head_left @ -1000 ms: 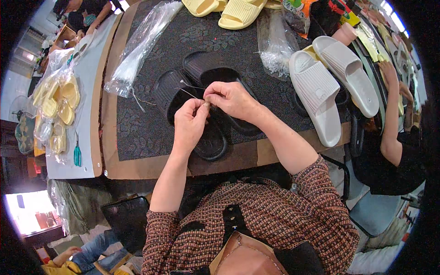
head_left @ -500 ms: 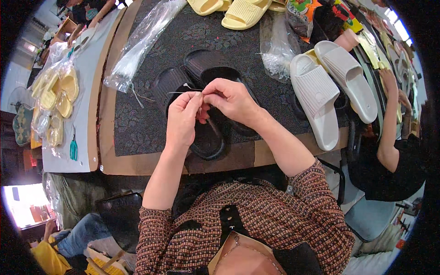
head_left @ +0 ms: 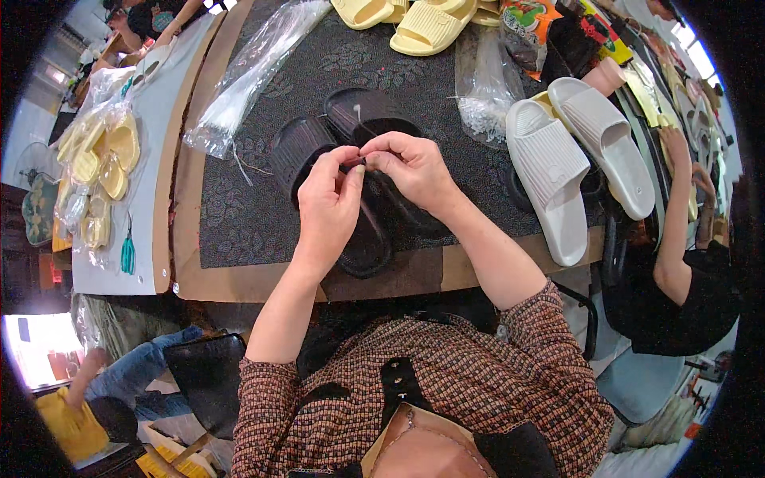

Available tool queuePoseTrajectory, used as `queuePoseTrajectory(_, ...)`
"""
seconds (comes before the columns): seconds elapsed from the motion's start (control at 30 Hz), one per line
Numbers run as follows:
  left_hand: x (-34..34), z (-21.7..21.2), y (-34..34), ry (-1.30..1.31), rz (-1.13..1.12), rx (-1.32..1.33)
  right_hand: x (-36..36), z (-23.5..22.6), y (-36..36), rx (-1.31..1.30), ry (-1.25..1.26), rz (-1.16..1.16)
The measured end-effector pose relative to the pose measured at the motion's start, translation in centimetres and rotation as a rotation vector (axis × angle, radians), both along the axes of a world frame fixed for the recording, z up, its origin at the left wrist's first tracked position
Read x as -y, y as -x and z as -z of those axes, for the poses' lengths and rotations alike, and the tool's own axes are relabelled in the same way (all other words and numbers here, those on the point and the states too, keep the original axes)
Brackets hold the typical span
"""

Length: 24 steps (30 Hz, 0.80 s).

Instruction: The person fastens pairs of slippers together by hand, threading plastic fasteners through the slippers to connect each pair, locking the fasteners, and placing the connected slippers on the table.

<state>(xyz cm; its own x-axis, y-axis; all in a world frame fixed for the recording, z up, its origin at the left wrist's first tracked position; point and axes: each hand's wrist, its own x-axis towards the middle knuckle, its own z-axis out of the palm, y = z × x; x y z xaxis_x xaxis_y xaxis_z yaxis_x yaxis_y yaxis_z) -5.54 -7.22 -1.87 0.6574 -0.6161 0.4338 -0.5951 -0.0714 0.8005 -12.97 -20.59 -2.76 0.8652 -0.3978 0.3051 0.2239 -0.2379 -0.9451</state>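
A pair of black slippers lies in front of me: the left slipper point(head_left: 296, 147) and the right slipper point(head_left: 351, 103) sit side by side, toes pointing away. My left hand point(head_left: 331, 195) and my right hand point(head_left: 410, 167) meet over them, thumbs and fingertips pinched close together. Between the fingertips is a thin plastic tie point(head_left: 358, 113), its pale end sticking up above the fingers. The rest of the tie is hidden by my fingers. Whether it passes through the slippers cannot be made out.
Grey slippers point(head_left: 546, 171) stand to the right, yellow slippers point(head_left: 430, 28) at the far edge. Clear bags of white ties point(head_left: 231, 111) lie left and right. Bagged yellow slippers point(head_left: 92, 167) and teal snips point(head_left: 127, 253) rest on the left table. A co-worker's arm point(head_left: 673, 215) reaches in at right.
My hands have moved slightly right and drawn closer together. The tie, earlier pointing left from the fingers, now stands up. My left fingers have turned inward over the slippers.
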Motion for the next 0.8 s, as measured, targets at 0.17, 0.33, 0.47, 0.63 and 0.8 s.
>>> queuePoseTrajectory(0.17,0.36,-0.2,0.05,0.08,-0.025,-0.142,0.1,0.51,-0.25,-0.006,-0.091,-0.055)
queuePoseTrajectory(0.33,0.18,-0.01,-0.07,0.059,-0.006,-0.214,0.33,0.29,-0.26,0.0,-0.149,-0.043)
queuePoseTrajectory(0.47,0.42,0.02,0.02,0.067,-0.029,-0.176,0.25,0.22,-0.23,-0.011,-0.066,-0.014)
queuePoseTrajectory(0.63,0.53,-0.15,0.19,0.036,-0.046,-0.081,0.32,0.71,-0.25,0.034,-0.018,0.01)
queuePoseTrajectory(0.8,0.75,-0.38,0.32,0.03,-0.048,0.157,0.11,0.39,-0.09,0.063,0.051,0.066)
